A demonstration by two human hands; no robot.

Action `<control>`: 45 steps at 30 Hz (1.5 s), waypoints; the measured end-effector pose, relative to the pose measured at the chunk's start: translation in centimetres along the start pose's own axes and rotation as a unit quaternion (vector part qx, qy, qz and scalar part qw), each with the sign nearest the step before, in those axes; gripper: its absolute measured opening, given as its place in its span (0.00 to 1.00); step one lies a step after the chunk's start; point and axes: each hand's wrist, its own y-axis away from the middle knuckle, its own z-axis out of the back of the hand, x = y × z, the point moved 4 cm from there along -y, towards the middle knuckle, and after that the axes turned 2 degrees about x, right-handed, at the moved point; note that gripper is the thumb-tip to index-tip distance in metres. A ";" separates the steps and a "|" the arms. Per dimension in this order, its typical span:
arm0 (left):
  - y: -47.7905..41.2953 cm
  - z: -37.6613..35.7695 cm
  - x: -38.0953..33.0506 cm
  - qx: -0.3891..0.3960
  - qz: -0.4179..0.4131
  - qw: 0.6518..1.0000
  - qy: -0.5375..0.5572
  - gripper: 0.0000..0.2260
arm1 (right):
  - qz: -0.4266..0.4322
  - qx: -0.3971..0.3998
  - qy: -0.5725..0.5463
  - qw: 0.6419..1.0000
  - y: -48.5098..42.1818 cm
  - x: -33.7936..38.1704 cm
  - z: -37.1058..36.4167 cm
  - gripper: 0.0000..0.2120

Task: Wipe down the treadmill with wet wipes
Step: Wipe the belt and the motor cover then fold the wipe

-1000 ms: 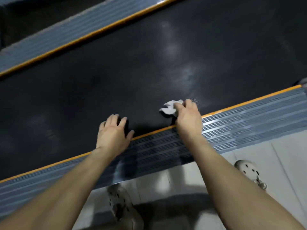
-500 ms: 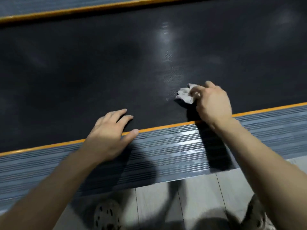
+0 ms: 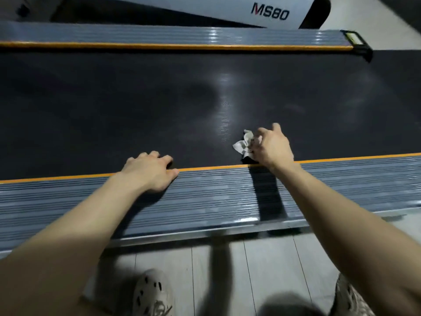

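Observation:
The treadmill's black belt runs across the view between two grey ribbed side rails with orange edges. A crumpled white wet wipe lies on the belt close to the near rail. My right hand grips the wipe and holds it against the belt, fingers curled round it. Over the near rail's orange edge rests my left hand, palm on the rail, its fingers bent down onto the belt and holding nothing.
The far rail ends at a black end cap on the right. Behind it lies a white housing marked MS80. Grey floor tiles and my two shoes are below the near rail.
My right hand has slid the wipe a little along the belt near the rail. The camera has tilted up, so the far rail and white housing are now in view. The left hand stays on the rail.

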 end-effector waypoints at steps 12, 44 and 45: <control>1.0 0.1 0.2 0.052 -0.015 0.999 0.006 0.23 | 0.060 0.065 -0.111 0.990 3.6 12.9 -7.2 0.07; 1.2 0.0 1.0 0.050 -0.037 0.998 -0.021 0.22 | 0.102 0.069 -0.156 0.980 1.7 15.0 -9.2 0.13; 1.3 0.2 1.8 0.054 -0.044 0.997 -0.015 0.22 | 0.136 0.105 -0.160 0.972 2.4 17.3 -9.9 0.12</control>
